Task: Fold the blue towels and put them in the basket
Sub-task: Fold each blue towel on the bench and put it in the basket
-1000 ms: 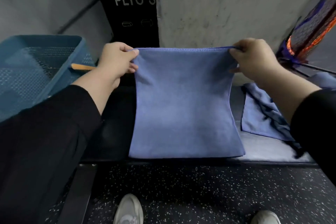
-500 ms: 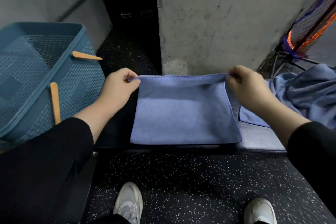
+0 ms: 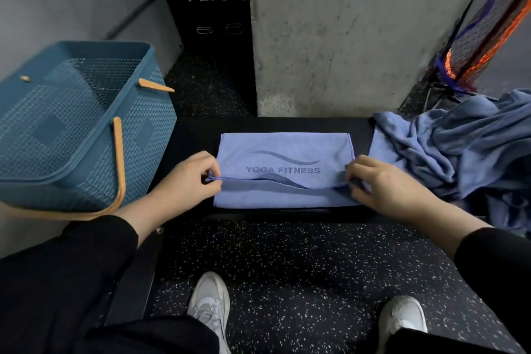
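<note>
So the towel (image 3: 283, 169) that was held up by its top corners a second ago is now folded over and lying flat on the black table (image 3: 189, 135), "YOGA FITNESS" print facing up, with the left hand (image 3: 184, 181) and right hand (image 3: 385, 184) each in a pinching grip on the folded edge at its own end. The blue basket (image 3: 71, 135) with tan handles sits on the left, tilted, and a crumpled pile of towels (image 3: 459, 141) is on the right end of the table. Speckled black floor (image 3: 301, 267) near the white shoes (image 3: 211, 302), concrete pillar (image 3: 344, 31) on the far side next to a black "PLYO" box (image 3: 212, 23).
</note>
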Demonstrator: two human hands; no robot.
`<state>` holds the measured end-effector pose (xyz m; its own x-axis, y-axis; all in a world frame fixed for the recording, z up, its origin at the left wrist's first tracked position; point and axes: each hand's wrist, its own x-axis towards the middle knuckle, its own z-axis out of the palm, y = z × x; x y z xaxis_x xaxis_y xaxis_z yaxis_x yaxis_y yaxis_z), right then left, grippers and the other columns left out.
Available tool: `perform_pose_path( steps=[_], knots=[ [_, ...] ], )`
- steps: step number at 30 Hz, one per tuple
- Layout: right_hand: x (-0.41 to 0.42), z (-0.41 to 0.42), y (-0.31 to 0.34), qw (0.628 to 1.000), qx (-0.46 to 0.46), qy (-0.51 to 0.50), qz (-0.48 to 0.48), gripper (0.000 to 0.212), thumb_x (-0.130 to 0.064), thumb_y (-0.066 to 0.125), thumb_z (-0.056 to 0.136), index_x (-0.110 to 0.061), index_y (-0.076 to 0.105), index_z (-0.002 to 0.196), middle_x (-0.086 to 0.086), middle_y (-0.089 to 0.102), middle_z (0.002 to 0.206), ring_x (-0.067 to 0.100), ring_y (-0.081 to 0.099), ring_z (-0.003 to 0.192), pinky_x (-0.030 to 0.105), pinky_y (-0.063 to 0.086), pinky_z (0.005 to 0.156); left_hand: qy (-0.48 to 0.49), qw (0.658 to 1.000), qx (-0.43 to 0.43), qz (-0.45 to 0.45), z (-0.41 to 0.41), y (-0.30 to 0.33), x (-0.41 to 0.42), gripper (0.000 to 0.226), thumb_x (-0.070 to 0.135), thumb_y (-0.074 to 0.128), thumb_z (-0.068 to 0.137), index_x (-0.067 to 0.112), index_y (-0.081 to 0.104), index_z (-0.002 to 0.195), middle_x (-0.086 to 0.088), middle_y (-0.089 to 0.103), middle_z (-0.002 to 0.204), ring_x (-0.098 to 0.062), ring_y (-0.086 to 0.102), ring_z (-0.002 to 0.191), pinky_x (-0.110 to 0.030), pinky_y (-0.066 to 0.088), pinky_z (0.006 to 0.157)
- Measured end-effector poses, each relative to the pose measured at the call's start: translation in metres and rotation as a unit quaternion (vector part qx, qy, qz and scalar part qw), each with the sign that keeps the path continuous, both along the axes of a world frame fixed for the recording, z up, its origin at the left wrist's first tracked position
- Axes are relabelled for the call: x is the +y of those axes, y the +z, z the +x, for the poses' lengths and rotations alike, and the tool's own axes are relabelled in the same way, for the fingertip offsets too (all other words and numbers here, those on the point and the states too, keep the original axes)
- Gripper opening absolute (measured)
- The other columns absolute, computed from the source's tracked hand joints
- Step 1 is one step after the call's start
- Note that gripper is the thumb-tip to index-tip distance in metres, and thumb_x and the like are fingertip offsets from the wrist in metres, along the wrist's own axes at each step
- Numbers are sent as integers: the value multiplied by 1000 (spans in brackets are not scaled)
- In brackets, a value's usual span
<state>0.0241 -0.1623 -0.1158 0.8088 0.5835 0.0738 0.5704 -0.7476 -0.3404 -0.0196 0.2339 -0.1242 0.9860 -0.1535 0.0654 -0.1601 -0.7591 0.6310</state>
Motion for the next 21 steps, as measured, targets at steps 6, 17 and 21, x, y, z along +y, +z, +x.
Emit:
perform_pose_path(
  steps=[6, 17, 21],
  knots=[
    [-7, -6, -3, 999, 13, 41, -26, 13, -17, 66, 80, -20, 54, 85, -5, 52, 93, 21, 58, 79, 41, 51, 70, -83, 994, -13, 69, -7, -3, 10, 20, 19, 65, 79, 29, 49, 72, 10, 51, 88, -14, 55, 81, -37, 48, 75],
    [-2, -5, -9, 1000, 13, -3, -25, 16, -37, 51, 87, -21, 54, 90, -7, 51, 98, 22, 59, 85, 41, 51, 70, -59, 991, -8, 123, -2, -15, -1, 24, 18, 66, 83, 32, 48, 75, 15, 50, 89, -4, 52, 81, -33, 48, 72],
    [4, 7, -10, 999, 25, -36, 11, 11, -26, 58, 90, -15, 55, 90, -4, 52, 93, 23, 58, 79, 41, 48, 73, -11, 995, -5, 102, 16, -14, -10, 15, 18, 66, 89, 25, 56, 79, 12, 52, 86, -5, 53, 79, -36, 48, 75]
  ],
)
